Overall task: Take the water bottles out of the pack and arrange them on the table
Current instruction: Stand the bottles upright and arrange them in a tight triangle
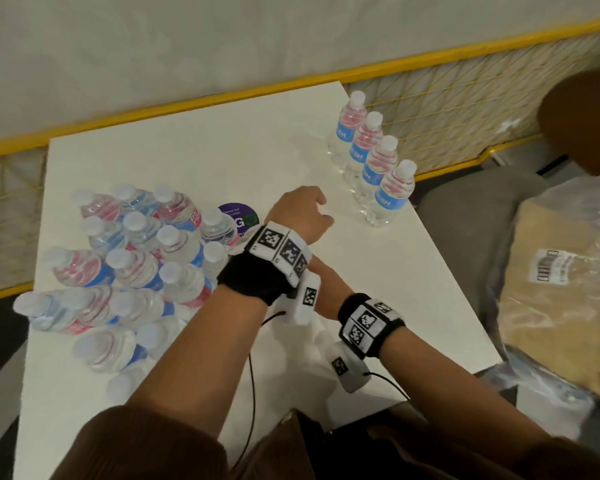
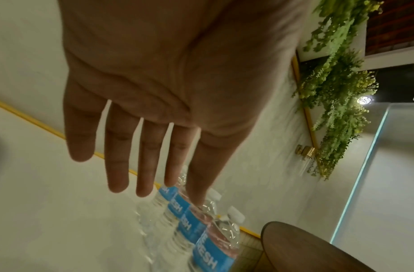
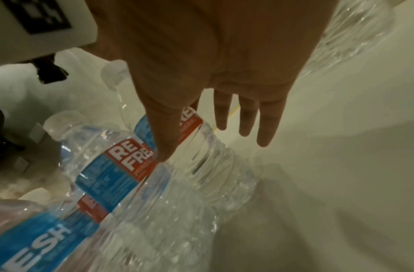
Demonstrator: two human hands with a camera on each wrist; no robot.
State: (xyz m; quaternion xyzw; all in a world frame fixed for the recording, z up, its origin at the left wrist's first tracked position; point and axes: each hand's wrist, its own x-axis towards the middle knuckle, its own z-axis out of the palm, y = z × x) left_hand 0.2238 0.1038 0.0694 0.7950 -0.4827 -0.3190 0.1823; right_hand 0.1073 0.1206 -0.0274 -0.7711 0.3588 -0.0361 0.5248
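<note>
Crossed wrists: left hand (image 1: 300,213) empty near 4 upright bottles (image 1: 371,157) (fingers straight), right hand (image 3: 212,64) spread above the pack (image 1: 125,271).

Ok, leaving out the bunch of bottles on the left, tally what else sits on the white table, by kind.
Upright water bottles in the row: 4
Purple round sticker: 1
Total: 5
</note>
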